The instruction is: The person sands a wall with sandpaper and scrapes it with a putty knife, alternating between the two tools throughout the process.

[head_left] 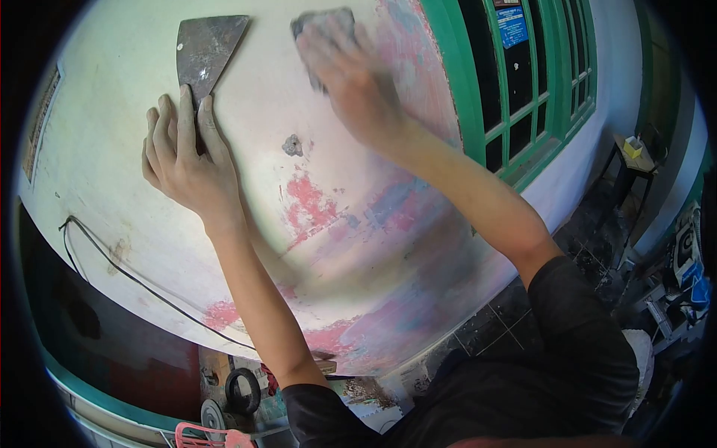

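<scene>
My left hand [187, 160] grips a putty knife [209, 54] by its handle, fingers around it and the wide, worn metal blade pointing up against the wall [254, 142]. Higher and to the right, my right hand [355, 86] presses a dark grey piece of sandpaper [301, 25] flat on the wall; the hand is smeared by motion and covers most of the sheet. Pale paint with pink and bluish patches [310, 205] shows below the hands. Between my arms is a small grey, rough hole [293, 145].
A green-framed window [515, 119] with dark panes borders the wall on the right. A black cable [142, 272] hangs at lower left. Below are a black tire [243, 390] and a pink plastic chair [213, 435]. A small table [631, 153] carrying a yellow box stands far right.
</scene>
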Demonstrator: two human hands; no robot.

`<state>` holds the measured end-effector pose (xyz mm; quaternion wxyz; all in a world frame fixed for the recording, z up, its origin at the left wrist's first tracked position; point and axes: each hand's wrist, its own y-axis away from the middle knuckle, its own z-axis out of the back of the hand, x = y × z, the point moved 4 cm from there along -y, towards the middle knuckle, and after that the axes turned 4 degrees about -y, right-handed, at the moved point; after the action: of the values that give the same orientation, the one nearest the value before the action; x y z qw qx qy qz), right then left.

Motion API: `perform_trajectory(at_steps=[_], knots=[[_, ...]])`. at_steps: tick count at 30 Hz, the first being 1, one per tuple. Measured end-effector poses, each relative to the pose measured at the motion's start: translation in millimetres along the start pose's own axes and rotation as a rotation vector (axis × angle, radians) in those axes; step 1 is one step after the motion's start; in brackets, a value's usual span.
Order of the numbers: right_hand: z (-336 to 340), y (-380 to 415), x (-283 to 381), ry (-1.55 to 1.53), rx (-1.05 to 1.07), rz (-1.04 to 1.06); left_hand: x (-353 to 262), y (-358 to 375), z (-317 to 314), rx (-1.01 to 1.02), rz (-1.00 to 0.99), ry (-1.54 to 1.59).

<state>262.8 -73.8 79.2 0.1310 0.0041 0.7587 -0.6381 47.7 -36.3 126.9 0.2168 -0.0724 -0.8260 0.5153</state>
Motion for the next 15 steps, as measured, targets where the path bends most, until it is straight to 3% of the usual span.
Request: perform_trajectory(at_steps=[6,7,9,10,12,13,15], knots=[[32,83,58,-0.146,0.272,0.068,-1,0,1,0.009,-0.005,-0.006],[39,83,56,-0.143,0.266,0.059,-3,-1,2,0.008,-0.015,0.0],[55,73,40,-0.287,0.102,-0.155,-3,-2,3,0.011,0.001,0.009],[61,68,36,-0.285,0.09,-0.143,-4,-3,4,-0.006,0.001,0.004],[72,65,9,-0.694,-0.126,-0.711,-4,-3,5,0.022,0.012,0.026],[79,51,6,-0.703,-0.135,-0.692,-4,-3,5,0.03,0.013,0.031],[80,41,-6,-1.28,-0.292,-1.175,-4,-3,6,0.019,0.023,0.03]])
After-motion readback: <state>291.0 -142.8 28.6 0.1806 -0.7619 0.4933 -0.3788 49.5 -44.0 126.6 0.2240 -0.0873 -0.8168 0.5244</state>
